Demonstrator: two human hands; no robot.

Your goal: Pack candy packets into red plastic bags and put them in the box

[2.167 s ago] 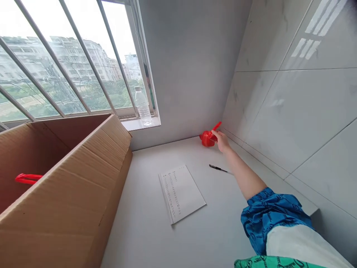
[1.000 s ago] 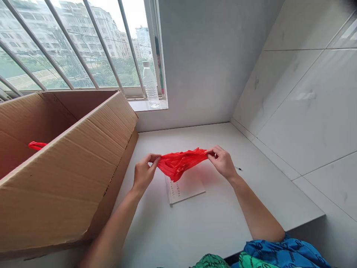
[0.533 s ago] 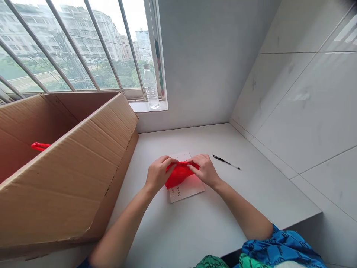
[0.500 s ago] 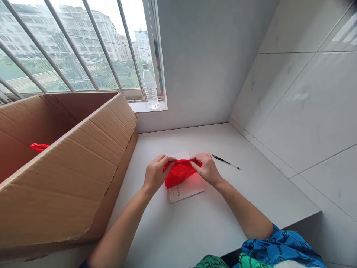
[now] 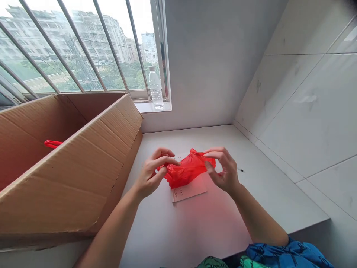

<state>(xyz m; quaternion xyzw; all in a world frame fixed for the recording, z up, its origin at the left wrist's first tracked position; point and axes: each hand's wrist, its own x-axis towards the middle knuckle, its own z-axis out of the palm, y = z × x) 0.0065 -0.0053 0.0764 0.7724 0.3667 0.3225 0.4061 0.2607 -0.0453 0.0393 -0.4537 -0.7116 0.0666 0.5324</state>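
A thin red plastic bag (image 5: 187, 171) hangs crumpled between my two hands, above the white surface. My left hand (image 5: 152, 172) has hold of its left end, with thumb and fingers curved around the plastic. At the other end, my right hand (image 5: 223, 167) grips the bag near its upper right edge. Below the bag lies a white booklet or sheet with rows of small print (image 5: 189, 191); its upper part is mostly covered by the red plastic.
A large open cardboard box (image 5: 83, 167) stands at left, with red plastic loops (image 5: 52, 143) inside. A clear water bottle (image 5: 156, 89) is on the window sill. A pen (image 5: 241, 170) lies mostly hidden behind my right hand. Tiled wall (image 5: 301, 104) borders the right.
My hands have moved farther apart and the red bag, earlier folded in a compact strip, is spread wider and looser. My right hand now covers most of the pen. The view has shifted slightly.
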